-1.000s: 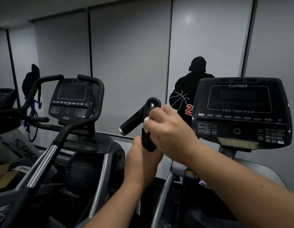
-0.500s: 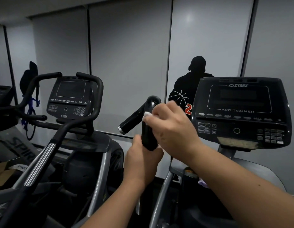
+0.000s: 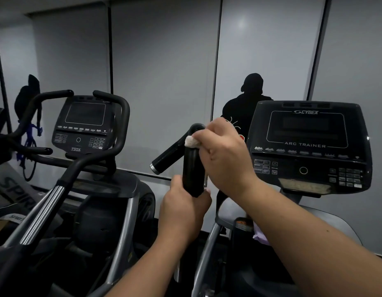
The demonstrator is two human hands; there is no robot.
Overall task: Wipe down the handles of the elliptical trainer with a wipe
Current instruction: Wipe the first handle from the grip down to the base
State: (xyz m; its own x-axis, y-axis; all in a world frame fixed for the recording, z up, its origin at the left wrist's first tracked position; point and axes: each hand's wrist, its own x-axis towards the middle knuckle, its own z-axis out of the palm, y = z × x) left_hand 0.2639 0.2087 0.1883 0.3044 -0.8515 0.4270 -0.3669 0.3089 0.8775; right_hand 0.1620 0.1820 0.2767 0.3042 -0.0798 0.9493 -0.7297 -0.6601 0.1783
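In the head view, the black handle [image 3: 191,168] of the elliptical trainer stood upright in the middle of the picture. Its surface looked smooth and rubbery, with a rounded bend at the top. From this bend a second black grip [image 3: 167,156] went down to the left, and it ended in a small silver metal cap.

The left hand [image 3: 183,207] was closed around the lower end of the handle, fingers wrapped together on it. The right hand [image 3: 223,155] was at the upper part of the handle, and its fingers were pinched on a white wipe [image 3: 191,141]. The wipe was crumpled to a small soft lump and it pressed against the handle just under the bend.

To the right of the hands was the dark plastic console [image 3: 310,144] with a matte rectangular screen, the words "CYBEX" and "ARC TRAINER", and small buttons. To the left stood another machine [image 3: 87,125] marked "750A", with curved black handlebars and a ribbed silver metal tube. Behind were flat grey wall panels [image 3: 164,82] with thin dark strips between them, and a black silhouette figure [image 3: 250,97] on one panel
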